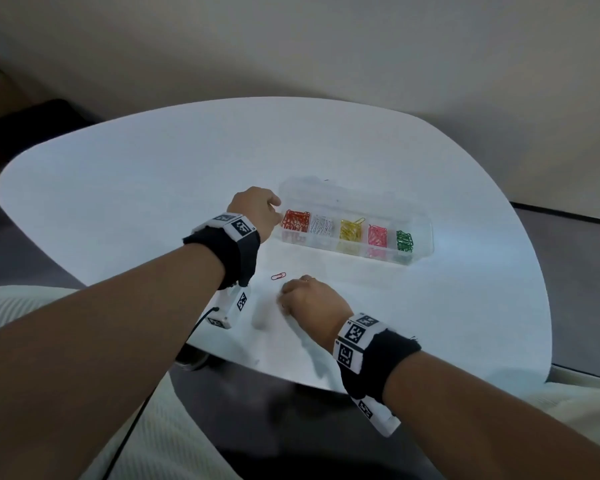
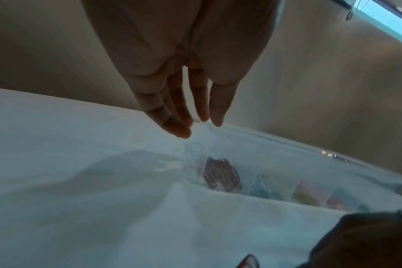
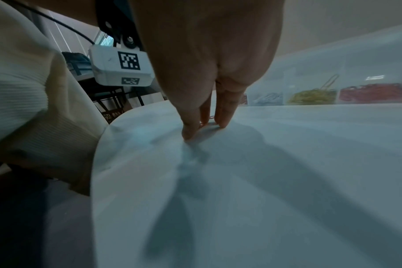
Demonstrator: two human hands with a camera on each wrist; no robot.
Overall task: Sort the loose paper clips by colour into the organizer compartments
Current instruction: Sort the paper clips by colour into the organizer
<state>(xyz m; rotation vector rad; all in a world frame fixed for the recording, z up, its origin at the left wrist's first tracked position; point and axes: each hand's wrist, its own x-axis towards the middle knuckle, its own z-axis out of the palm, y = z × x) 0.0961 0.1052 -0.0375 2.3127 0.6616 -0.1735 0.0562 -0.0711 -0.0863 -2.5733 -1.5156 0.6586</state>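
A clear organizer (image 1: 426,226) lies on the white table (image 1: 153,188), its lid folded back. Its compartments hold red clips (image 1: 295,220), white clips (image 1: 322,225), yellow clips (image 1: 350,229), pink clips (image 1: 377,235) and green clips (image 1: 404,240). One loose red clip (image 1: 278,276) lies in front of it. My left hand (image 1: 276,211) is at the organizer's left end; in the left wrist view its straight fingers (image 2: 215,116) reach the lid's corner and hold nothing. My right hand (image 1: 307,299) rests its fingertips (image 3: 188,133) on the table just right of the loose clip (image 3: 210,117).
The table's front edge (image 1: 257,370) runs close under both wrists. A white tracker box (image 1: 227,310) with a black cable hangs below my left wrist. A wall rises behind the table, and dark floor lies to the left.
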